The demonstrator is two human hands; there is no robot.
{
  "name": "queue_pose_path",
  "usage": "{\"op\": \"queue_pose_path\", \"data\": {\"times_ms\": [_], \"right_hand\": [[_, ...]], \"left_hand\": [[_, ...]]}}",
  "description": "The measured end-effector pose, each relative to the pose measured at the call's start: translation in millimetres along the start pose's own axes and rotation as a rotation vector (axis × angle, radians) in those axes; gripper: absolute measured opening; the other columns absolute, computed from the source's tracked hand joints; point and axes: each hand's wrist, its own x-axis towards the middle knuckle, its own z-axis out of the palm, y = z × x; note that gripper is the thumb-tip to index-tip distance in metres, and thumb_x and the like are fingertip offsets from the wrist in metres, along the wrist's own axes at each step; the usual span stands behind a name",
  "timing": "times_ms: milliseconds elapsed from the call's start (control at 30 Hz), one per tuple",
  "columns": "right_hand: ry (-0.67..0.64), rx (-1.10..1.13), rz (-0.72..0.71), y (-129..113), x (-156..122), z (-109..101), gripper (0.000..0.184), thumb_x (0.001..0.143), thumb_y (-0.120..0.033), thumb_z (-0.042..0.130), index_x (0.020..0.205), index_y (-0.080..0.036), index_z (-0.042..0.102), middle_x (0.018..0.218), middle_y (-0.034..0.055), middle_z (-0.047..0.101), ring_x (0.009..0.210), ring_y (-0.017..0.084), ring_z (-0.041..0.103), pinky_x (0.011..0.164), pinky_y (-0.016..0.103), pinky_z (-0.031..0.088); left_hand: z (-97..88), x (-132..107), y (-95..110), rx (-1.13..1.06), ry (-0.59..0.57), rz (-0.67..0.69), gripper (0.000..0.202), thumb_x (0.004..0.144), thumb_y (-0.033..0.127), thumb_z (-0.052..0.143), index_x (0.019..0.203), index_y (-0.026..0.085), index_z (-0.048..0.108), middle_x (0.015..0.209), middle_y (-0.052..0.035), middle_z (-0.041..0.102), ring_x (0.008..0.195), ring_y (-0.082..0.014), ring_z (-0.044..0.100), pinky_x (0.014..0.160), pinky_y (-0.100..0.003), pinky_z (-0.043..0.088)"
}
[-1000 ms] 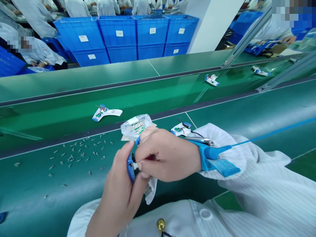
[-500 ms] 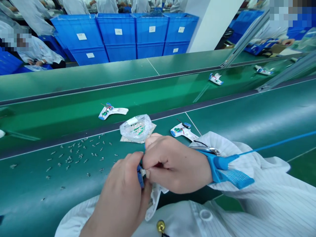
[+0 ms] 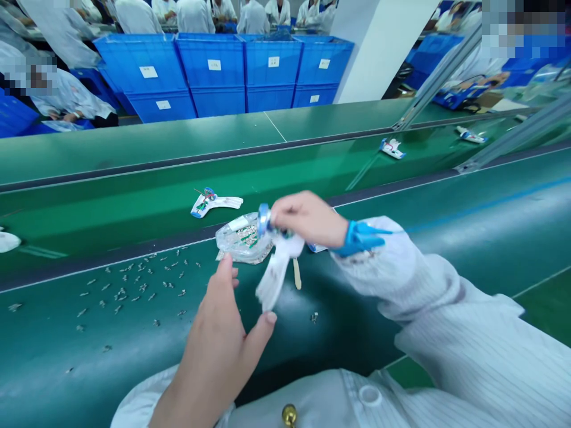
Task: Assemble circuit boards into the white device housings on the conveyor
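My right hand [image 3: 307, 217] is closed on a white gun-shaped plastic part with a blue round end [image 3: 276, 261], lifted above the green bench with its handle hanging down. A blue wrist strap [image 3: 359, 236] with a cord circles that wrist. My left hand [image 3: 223, 339] is open and holds nothing, its fingers just below the part's handle. A clear bag of small parts [image 3: 241, 238] lies on a pad right behind the part. Several small metal pieces [image 3: 129, 288] are scattered on the bench to the left.
Similar white-and-blue parts lie on the conveyor belt, one [image 3: 214, 203] near and one [image 3: 392, 148] far right. Blue crates [image 3: 214, 71] stand behind the far bench. Other people in white coats work at left and right. A metal frame post [image 3: 437, 77] slants at right.
My right hand has lifted the part up and away from my left hand, toward the belt. My left hand has let go and opened. The parts on the belt have drifted right.
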Motion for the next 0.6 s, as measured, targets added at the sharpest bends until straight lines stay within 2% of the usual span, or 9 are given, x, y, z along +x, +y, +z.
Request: {"op": "queue_pose_path", "data": {"times_ms": [67,100,167,200,267,367,433,500,600], "right_hand": [[0.310,-0.246,0.181,28.5,32.7,-21.2,0.029,0.089,-0.023,0.039,0.086,-0.010,0.065,0.083,0.0043,0.064,0.079,0.013,0.059,0.069,0.022,0.043],[0.394,-0.403,0.292,42.3,48.5,-30.6,0.035,0.093,-0.023,0.032,0.096,-0.011,0.065,0.094,0.0056,0.065,0.088,0.014,0.060,0.075,0.023,0.045],[0.394,-0.487,0.389,66.2,76.3,-41.0,0.037,0.097,-0.023,0.029,0.108,-0.010,0.062,0.105,0.0101,0.064,0.099,0.018,0.059,0.084,0.031,0.046],[0.359,-0.513,0.419,75.3,87.9,-40.2,0.033,0.097,-0.025,0.034,0.110,-0.010,0.060,0.108,0.0107,0.063,0.100,0.019,0.059,0.086,0.034,0.048],[0.233,-0.539,0.433,86.9,106.7,-25.9,0.029,0.094,-0.032,0.050,0.113,-0.013,0.058,0.113,0.0092,0.061,0.099,0.019,0.060,0.086,0.039,0.051],[0.012,-0.575,0.359,89.3,128.8,16.8,0.033,0.091,-0.034,0.055,0.118,-0.015,0.056,0.118,0.0089,0.058,0.102,0.020,0.060,0.086,0.040,0.052],[-0.110,-0.602,0.287,83.8,141.9,45.4,0.035,0.092,-0.034,0.055,0.121,-0.015,0.055,0.120,0.0092,0.057,0.104,0.020,0.059,0.087,0.042,0.052],[-0.206,-0.640,0.238,75.3,152.9,64.8,0.036,0.091,-0.034,0.055,0.121,-0.015,0.054,0.121,0.0095,0.057,0.105,0.021,0.059,0.088,0.042,0.051],[-0.311,-0.706,0.200,60.1,160.3,72.1,0.034,0.091,-0.034,0.055,0.119,-0.014,0.055,0.118,0.0090,0.058,0.101,0.020,0.060,0.085,0.040,0.052]], "left_hand": [[-0.7,-1.4,-2.8,-0.017,0.004,-0.039,0.079,0.076,0.043,0.065,0.144,0.023,0.033,0.130,-0.0178,0.053,0.113,-0.0386,0.055,0.084,-0.047,0.047],[-1.0,-2.0,-4.2,-0.004,-0.021,-0.043,0.075,0.078,0.044,0.062,0.144,0.024,0.033,0.131,-0.0173,0.053,0.114,-0.0387,0.054,0.086,-0.049,0.046],[-1.1,-1.8,-7.1,0.057,-0.120,-0.039,0.069,0.082,0.045,0.055,0.144,0.025,0.033,0.134,-0.0163,0.052,0.117,-0.0383,0.052,0.090,-0.053,0.044],[-1.0,-0.9,-8.6,0.096,-0.188,-0.030,0.067,0.083,0.044,0.053,0.144,0.025,0.033,0.135,-0.0159,0.051,0.119,-0.0378,0.051,0.091,-0.054,0.044],[-0.9,2.2,-11.1,0.164,-0.304,-0.019,0.065,0.085,0.041,0.048,0.145,0.025,0.031,0.138,-0.0149,0.049,0.121,-0.0364,0.050,0.092,-0.053,0.045],[-2.2,7.0,-13.3,0.226,-0.398,-0.029,0.064,0.086,0.041,0.044,0.146,0.024,0.031,0.141,-0.0135,0.047,0.123,-0.0360,0.049,0.092,-0.053,0.046],[-4.0,8.2,-14.5,0.249,-0.418,-0.021,0.063,0.085,0.041,0.044,0.144,0.023,0.035,0.142,-0.0131,0.046,0.121,-0.0361,0.050,0.089,-0.052,0.049],[-5.9,7.7,-17.0,0.258,-0.414,-0.009,0.061,0.084,0.041,0.044,0.142,0.022,0.038,0.141,-0.0129,0.048,0.119,-0.0359,0.053,0.082,-0.048,0.053],[-8.5,5.9,-25.7,0.219,-0.361,0.002,0.057,0.084,0.041,0.047,0.139,0.023,0.045,0.137,-0.0125,0.053,0.113,-0.0329,0.059,0.067,-0.039,0.057]]}}
